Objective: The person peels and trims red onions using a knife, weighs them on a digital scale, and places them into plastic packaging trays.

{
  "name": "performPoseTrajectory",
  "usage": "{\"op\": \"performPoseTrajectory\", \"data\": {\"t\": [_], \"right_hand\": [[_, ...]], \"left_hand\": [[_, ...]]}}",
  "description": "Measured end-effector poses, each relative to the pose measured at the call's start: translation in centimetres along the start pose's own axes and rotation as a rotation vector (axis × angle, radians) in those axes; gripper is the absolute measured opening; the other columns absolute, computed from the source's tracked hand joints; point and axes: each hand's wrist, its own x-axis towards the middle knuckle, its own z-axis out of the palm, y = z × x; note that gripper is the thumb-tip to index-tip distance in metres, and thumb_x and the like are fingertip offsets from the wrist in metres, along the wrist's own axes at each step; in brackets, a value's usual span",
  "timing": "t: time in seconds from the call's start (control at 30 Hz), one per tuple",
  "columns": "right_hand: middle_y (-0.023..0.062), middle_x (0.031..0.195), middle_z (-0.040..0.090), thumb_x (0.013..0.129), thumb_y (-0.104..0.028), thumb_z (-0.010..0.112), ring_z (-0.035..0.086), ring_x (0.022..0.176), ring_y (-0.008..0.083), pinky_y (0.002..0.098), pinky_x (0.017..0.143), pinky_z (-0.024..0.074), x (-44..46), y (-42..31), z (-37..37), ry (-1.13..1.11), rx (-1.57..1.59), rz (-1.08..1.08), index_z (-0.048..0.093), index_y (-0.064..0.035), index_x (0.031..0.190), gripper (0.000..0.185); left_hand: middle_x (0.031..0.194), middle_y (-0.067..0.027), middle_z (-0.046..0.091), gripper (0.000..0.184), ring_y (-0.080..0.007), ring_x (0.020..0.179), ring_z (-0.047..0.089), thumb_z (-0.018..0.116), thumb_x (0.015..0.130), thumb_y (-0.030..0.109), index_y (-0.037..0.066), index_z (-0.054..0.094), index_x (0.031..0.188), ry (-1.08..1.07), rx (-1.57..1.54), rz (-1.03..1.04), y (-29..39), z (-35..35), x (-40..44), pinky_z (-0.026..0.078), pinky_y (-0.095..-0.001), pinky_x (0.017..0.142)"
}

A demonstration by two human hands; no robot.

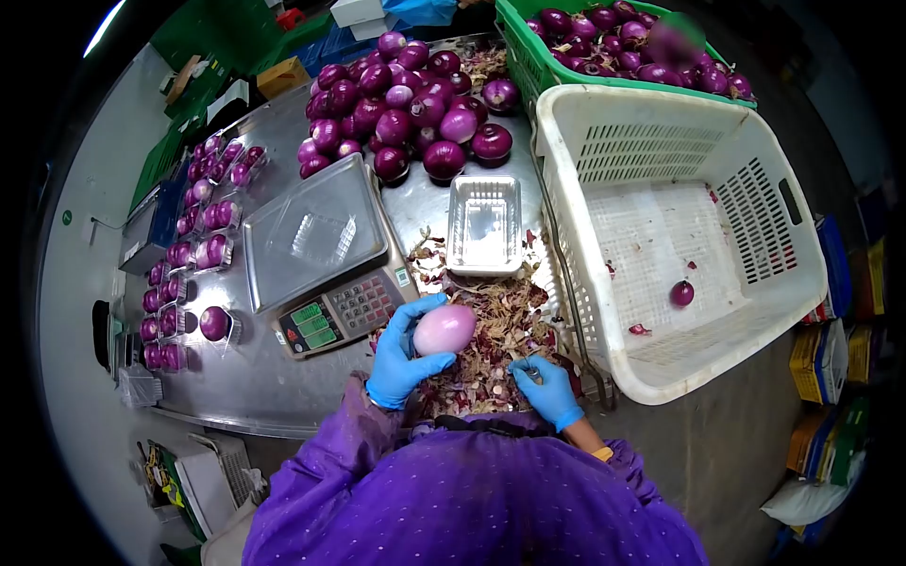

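My left hand (401, 356), in a blue glove, grips a pale pink-purple onion (444, 330) with a smooth, shiny surface. To its right my right hand (547, 389), also gloved, is closed; a small part of something shows at its fingers, too little to name. Beneath both hands lies a heap of onion skins and root trimmings (491, 363). A clear plastic tray (484, 226) stands just beyond the heap, with nothing in it. Left of the tray is a digital scale (326, 255) with lit green displays and a transparent cover or tray on its platform.
A pile of red onions (406, 108) fills the back of the steel table (274, 382). Packed onion trays (215, 252) line the left side. On the right stands a white crate (604, 311) holding one small onion (681, 293), with a green crate (524, 57) of onions behind.
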Motion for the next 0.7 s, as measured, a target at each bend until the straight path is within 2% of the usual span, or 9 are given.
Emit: {"op": "performPoseTrajectory", "data": {"t": [0.03,0.07,0.17,0.2,0.3,0.43,0.5,0.57,0.7], "right_hand": [[0.0095,0.083,0.068,0.086,-0.019,0.065,0.062,0.074,0.0110,0.0274,0.067,0.0493,0.0,-1.0,-0.2,0.003,0.007,0.023,0.065,-0.0018,0.099,0.022],[0.0086,0.084,0.069,0.086,-0.019,0.065,0.061,0.075,0.0102,0.0269,0.068,0.0494,0.3,-1.6,-0.4,0.006,0.013,0.040,0.065,-0.0013,0.100,0.022],[-0.0012,0.076,0.063,0.089,-0.014,0.063,0.055,0.064,0.0056,0.0222,0.058,0.0457,0.9,-1.0,-0.3,0.003,0.087,0.064,0.065,-0.0035,0.101,0.016],[-0.0018,0.074,0.060,0.089,-0.013,0.062,0.054,0.062,0.0048,0.0210,0.055,0.0434,1.0,-0.5,-0.2,0.005,0.105,0.035,0.065,-0.0042,0.103,0.016],[0.0034,0.085,0.068,0.086,-0.015,0.066,0.059,0.075,0.0074,0.0242,0.067,0.0480,0.8,0.4,0.0,0.010,0.114,0.107,0.067,-0.0028,0.099,0.018],[0.0004,0.080,0.065,0.088,-0.014,0.065,0.057,0.066,0.0062,0.0219,0.056,0.0459,-0.2,-1.2,0.2,-0.051,0.206,0.240,0.066,-0.0033,0.100,0.017],[-0.0006,0.076,0.063,0.088,-0.014,0.064,0.056,0.061,0.0057,0.0207,0.052,0.0441,-0.4,-1.2,0.2,-0.076,0.176,0.239,0.065,-0.0037,0.101,0.016],[-0.0010,0.074,0.062,0.088,-0.014,0.064,0.055,0.060,0.0056,0.0206,0.052,0.0436,-0.5,-1.0,0.2,-0.074,0.179,0.244,0.065,-0.0037,0.100,0.016],[-0.0019,0.072,0.061,0.088,-0.014,0.064,0.054,0.060,0.0039,0.0201,0.052,0.0428,-0.2,-1.7,0.4,-0.094,0.107,0.244,0.065,-0.0035,0.101,0.017]], "left_hand": [[0.130,-0.0116,0.049,0.076,-0.0222,0.120,0.050,0.083,0.065,0.009,0.003,0.044,0.130,0.017,-0.037,-0.023,-0.2,0.0,0.4,0.043,-0.0359,0.101],[0.122,-0.0147,0.054,0.070,-0.0217,0.103,0.060,0.079,0.073,0.023,0.003,0.043,0.130,0.039,0.037,0.092,-0.8,0.1,0.9,0.051,-0.0331,0.088],[0.115,-0.0196,0.058,0.063,-0.0208,0.078,0.065,0.063,0.084,0.042,0.002,0.043,0.129,-0.026,-0.434,-0.176,-0.6,0.0,1.2,0.055,-0.0292,0.067],[0.101,-0.0217,0.064,0.063,-0.0185,0.058,0.061,0.047,0.090,0.052,0.001,0.045,0.127,0.083,-0.510,-0.249,-0.2,0.9,1.4,0.051,-0.0269,0.051],[0.093,-0.0206,0.067,0.062,-0.0168,0.056,0.060,0.044,0.092,0.052,0.001,0.047,0.127,-0.015,-0.633,-0.297,-1.4,-1.1,1.8,0.049,-0.0254,0.049],[0.087,-0.0157,0.066,0.062,-0.0150,0.061,0.061,0.047,0.091,0.055,0.003,0.050,0.124,0.224,-0.110,-0.051,2.1,-4.8,2.7,0.051,-0.0251,0.056],[0.092,-0.0140,0.066,0.059,-0.0163,0.079,0.064,0.055,0.089,0.051,0.001,0.051,0.121,0.439,0.213,0.292,2.5,-9.5,4.9,0.052,-0.0259,0.070],[0.099,-0.0133,0.065,0.057,-0.0215,0.095,0.063,0.063,0.085,0.048,0.005,0.051,0.121,0.552,0.564,0.433,3.8,-14.6,6.5,0.050,-0.0289,0.081],[0.105,-0.0126,0.065,0.060,-0.0285,0.102,0.061,0.061,0.082,0.056,0.016,0.050,0.126,0.633,1.169,0.124,4.1,-21.0,8.6,0.035,-0.0449,0.098]]}}
